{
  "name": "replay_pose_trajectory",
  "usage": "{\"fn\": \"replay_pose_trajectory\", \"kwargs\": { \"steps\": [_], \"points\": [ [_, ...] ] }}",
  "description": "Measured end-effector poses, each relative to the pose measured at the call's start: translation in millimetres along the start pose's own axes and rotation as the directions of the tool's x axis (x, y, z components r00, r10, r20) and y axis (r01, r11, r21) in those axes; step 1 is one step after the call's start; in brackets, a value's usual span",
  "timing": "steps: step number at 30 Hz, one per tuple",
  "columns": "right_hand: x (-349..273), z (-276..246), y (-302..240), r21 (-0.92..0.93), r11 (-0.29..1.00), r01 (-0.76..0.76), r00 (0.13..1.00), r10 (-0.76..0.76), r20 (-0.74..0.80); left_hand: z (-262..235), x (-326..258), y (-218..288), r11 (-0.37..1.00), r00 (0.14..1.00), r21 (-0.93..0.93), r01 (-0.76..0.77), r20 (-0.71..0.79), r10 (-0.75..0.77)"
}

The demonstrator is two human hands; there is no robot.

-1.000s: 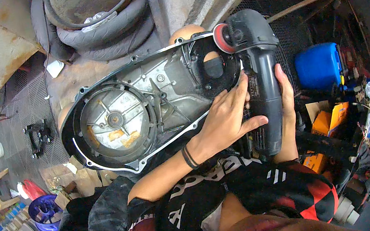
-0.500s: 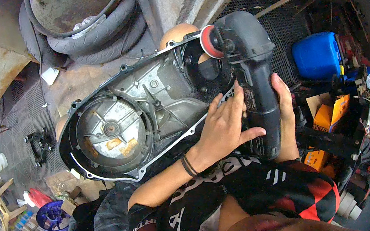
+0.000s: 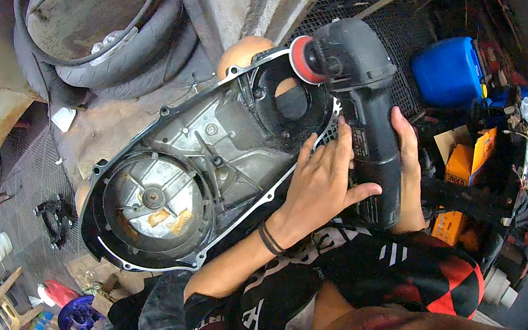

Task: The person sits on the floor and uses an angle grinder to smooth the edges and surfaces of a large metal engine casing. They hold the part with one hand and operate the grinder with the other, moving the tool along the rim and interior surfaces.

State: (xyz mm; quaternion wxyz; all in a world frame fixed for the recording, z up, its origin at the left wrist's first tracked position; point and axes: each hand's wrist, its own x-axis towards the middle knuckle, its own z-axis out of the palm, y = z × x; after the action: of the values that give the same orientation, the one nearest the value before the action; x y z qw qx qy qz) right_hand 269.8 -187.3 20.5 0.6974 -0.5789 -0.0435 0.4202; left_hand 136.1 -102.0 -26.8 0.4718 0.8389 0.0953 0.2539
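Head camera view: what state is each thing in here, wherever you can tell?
Black power tool, gripped
Red disc, fitted on the tool; spinning or not, cannot tell
Left hand, fingers extended, thumb on the tool
Right hand, around the tool's right side
Metal casing, open side up, stained inside
Orange box, flaps open
Tyres, stacked

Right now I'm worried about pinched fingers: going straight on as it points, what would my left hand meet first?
Your left hand would probably first meet the black, rounded, red-disced power tool directly ahead; the grey metal casing lies close too, but depth is unclear.
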Motion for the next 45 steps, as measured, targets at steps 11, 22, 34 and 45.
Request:
{"fn": "replay_pose_trajectory", "kwargs": {
  "steps": [11, 22, 34, 45],
  "points": [
    [4, 23, -5, -0.159, 0.986, 0.044, 0.944, 0.012, 0.331, -18, -20, 0, 0.998, 0.993, 0.067, -0.013, -0.114, 0.02],
    [8, 39, -16, -0.208, 0.978, -0.003, 0.91, 0.089, 0.405, -30, -24, 2, 0.998, 0.992, 0.057, -0.036, -0.12, 0.043],
    [10, 55, -27, -0.284, 0.958, -0.032, 0.891, 0.156, 0.426, -31, -28, -1, 0.999, 0.985, -0.04, -0.018, -0.171, 0.011],
    [-1, 69, -27, -0.291, 0.956, -0.04, 0.909, 0.155, 0.387, -31, -36, -5, 0.994, 0.976, -0.096, -0.046, -0.215, 0.025]
  ]
}}
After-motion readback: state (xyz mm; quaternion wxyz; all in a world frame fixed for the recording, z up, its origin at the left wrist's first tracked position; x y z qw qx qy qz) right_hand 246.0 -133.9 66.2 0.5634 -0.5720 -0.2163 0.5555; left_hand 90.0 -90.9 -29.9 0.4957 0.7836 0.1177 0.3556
